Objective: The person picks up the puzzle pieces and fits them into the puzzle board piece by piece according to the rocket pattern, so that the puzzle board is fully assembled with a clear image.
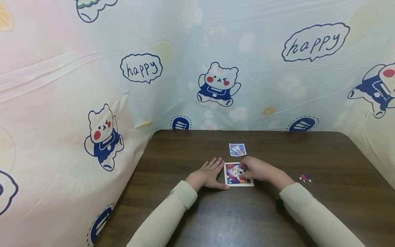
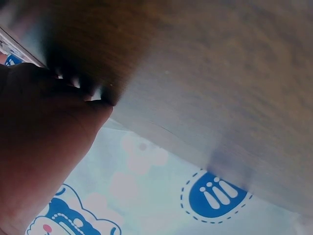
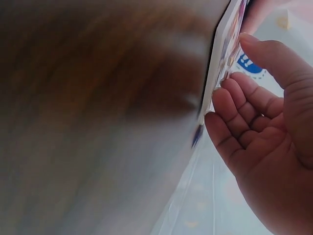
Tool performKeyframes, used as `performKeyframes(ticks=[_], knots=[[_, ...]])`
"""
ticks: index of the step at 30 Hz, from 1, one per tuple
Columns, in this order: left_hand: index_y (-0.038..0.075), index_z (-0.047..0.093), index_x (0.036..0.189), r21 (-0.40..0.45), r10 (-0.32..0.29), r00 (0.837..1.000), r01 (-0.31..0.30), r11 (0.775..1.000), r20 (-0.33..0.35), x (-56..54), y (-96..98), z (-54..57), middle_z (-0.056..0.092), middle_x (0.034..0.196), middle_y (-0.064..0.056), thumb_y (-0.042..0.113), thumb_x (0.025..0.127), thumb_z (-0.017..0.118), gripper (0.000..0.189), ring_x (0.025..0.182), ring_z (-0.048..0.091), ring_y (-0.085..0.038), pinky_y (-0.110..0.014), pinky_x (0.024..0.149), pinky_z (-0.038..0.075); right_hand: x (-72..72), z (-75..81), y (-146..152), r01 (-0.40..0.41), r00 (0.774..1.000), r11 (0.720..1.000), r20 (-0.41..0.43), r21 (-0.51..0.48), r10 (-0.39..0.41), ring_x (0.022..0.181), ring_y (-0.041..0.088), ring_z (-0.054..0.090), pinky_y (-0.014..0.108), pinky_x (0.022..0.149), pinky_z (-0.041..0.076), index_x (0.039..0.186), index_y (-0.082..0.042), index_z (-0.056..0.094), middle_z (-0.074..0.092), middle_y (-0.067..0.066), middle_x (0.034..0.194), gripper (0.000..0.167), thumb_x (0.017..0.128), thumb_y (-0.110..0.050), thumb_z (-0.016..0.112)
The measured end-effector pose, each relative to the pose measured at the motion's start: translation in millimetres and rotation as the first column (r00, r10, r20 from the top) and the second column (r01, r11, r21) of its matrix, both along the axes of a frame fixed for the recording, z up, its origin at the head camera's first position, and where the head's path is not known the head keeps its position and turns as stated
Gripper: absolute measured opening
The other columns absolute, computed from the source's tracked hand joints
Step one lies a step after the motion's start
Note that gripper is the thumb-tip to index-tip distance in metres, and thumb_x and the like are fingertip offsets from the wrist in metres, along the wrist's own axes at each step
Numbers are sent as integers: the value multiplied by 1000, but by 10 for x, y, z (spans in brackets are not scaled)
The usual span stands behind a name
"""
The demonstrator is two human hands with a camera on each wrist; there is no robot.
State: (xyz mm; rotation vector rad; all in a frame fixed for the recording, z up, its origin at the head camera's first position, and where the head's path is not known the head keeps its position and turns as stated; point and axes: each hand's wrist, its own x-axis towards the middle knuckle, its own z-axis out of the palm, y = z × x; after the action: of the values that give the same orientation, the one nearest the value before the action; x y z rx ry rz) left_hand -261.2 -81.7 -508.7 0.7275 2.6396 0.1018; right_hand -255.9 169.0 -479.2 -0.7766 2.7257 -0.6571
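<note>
A small jigsaw puzzle [image 1: 232,175] with a white border and a colourful cartoon picture lies flat on the table. My left hand [image 1: 209,174] rests palm down at its left side, fingers spread, with the thumb by the near left corner. Over the puzzle's right half is my right hand [image 1: 257,168], covering part of the picture. In the right wrist view its fingers [image 3: 227,105] bend softly with tips at the puzzle's surface, and the thumb [image 3: 274,56] touches down apart from them. No loose piece shows between them.
Beyond the puzzle lies a small square picture card [image 1: 237,150]. A few loose jigsaw pieces [image 1: 305,178] sit to the right, past my right wrist. The brown wooden table [image 1: 185,147] meets a printed cloth backdrop [image 1: 262,85] at its far and left sides.
</note>
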Motion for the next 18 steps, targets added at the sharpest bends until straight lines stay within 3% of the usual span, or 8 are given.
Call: performKeyframes(ticks=[9,18], knots=[[21,8,161,-7,-13,1000,13,1000,7,84,4,168,0,167,2,85,76,52,115,152,-3,-19,-45,121,5,21,11,-167,14,1000,999,-16,41,-13,82,14,57,35,80,53,107,-7,67,61,1,95,31,85,-24,80],[22,8,161,2,-16,1000,16,1000,-1,42,-6,73,0,167,3,86,75,52,115,152,-3,-19,-47,120,5,30,1,-192,-11,999,997,-50,77,15,78,13,54,34,75,52,105,-4,68,59,2,92,30,84,-23,80]])
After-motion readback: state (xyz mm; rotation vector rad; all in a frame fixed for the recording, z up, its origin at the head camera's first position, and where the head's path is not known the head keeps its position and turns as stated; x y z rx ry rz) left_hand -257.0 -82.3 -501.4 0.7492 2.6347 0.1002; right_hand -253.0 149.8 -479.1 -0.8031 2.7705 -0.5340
